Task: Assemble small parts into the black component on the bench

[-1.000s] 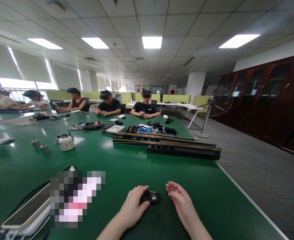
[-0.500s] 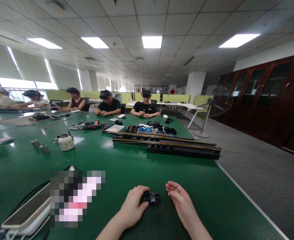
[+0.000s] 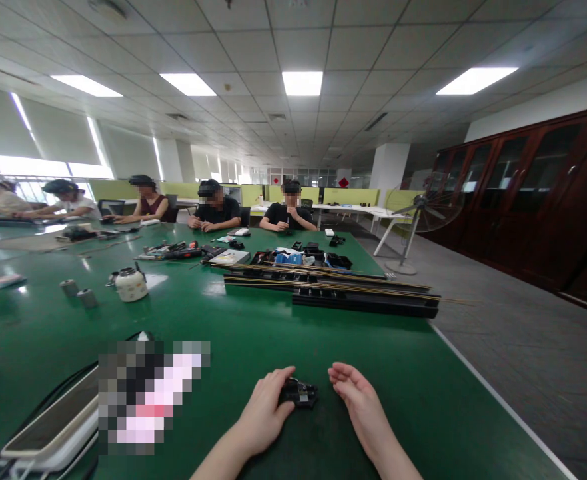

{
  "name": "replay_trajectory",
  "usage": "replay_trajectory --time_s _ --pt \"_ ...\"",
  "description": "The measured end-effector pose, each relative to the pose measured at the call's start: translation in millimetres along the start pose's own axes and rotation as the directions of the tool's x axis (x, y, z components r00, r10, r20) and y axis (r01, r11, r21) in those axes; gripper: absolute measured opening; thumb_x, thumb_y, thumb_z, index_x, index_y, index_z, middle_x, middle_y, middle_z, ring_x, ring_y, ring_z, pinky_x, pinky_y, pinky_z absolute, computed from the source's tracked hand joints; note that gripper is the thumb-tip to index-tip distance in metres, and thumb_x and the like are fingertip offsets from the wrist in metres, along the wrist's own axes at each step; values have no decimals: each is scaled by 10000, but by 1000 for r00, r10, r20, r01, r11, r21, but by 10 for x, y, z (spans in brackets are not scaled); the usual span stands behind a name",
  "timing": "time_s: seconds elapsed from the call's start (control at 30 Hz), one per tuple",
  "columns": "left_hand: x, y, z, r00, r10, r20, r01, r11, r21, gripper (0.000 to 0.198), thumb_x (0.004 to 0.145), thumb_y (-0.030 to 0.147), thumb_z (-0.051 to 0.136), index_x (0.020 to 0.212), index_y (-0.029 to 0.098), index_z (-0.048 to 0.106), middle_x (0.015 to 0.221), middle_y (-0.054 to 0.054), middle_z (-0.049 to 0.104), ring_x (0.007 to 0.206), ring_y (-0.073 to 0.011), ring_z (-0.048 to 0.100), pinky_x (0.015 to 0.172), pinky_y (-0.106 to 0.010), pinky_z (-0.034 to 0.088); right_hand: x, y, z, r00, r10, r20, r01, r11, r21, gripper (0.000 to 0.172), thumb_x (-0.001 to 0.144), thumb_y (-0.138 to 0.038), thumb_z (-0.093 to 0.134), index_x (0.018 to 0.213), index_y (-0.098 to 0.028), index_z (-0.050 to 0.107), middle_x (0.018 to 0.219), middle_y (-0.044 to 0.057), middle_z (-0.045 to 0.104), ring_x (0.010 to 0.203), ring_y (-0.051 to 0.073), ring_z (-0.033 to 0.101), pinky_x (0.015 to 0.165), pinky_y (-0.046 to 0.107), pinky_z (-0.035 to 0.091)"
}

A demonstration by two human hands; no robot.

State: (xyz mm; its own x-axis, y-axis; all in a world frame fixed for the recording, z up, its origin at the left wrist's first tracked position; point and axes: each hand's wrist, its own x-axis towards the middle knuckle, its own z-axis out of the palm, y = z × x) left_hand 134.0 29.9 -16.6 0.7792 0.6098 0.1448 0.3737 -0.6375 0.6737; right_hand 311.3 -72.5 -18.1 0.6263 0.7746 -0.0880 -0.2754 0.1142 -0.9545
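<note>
A small black device (image 3: 304, 393) with its inner parts exposed lies on the green table (image 3: 213, 360) in front of me. My left hand (image 3: 266, 407) grips its left end, thumb on the near side and the other fingers on the far side; the index finger is raised a little off it. The palm side of that hand hides part of the device. To the right, apart from the device, my right hand (image 3: 358, 400) rests on its edge with the fingers stretched and slightly curled, holding nothing.
Left of my hands lie a cabled white-framed device (image 3: 56, 413) and a blurred-out patch. Long black rails (image 3: 363, 303) with thin rods lie across the table beyond. A round white jar (image 3: 131, 285) and two grey cylinders (image 3: 87, 298) stand left. Several people sit behind tools.
My left index finger has lifted slightly from the device. My right hand stays nearly still. Across the table, a person's hand has risen to their face.
</note>
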Motion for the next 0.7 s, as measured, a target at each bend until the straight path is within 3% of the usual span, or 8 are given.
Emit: replay_trajectory --time_s 0.17,0.33,0.5,0.7 --pt "4 42 -16 1000 1 14 -1 999 35 412 702 111 511 1099 220 502 1118 -41 558 1025 -212 488 905 -321 359 -8 17 0 998 -50 27 52 996 -75 273 615 -295 654 862 -179 637 891 68 683 924 235 605 877 380 435" --pt "-2 24 -9 999 42 4 -42 999 30 440 700 87 497 1116 232 489 1139 -36 547 1048 -208 477 911 -316 351 -86 17 94 976 -191 104 215 917 -336 290 684 -453 604 809 -194 645 835 68 679 841 236 613 809 361 463" --pt "-2 -18 12 997 81 -16 -81 997 4 415 724 101 507 1116 237 495 1107 -35 562 1026 -206 493 896 -317 365 -190 -13 182 924 -251 287 377 719 -584 166 692 -342 612 814 -250 677 1010 55 637 1017 242 542 930 366 381" --pt "0 -12 9 996 86 -19 -86 996 4 420 714 117 533 1114 242 501 1095 -34 569 1008 -211 502 885 -322 374 -226 -10 198 922 -177 343 374 628 -682 204 640 -248 640 834 -290 685 1069 43 607 1066 262 507 943 396 358"
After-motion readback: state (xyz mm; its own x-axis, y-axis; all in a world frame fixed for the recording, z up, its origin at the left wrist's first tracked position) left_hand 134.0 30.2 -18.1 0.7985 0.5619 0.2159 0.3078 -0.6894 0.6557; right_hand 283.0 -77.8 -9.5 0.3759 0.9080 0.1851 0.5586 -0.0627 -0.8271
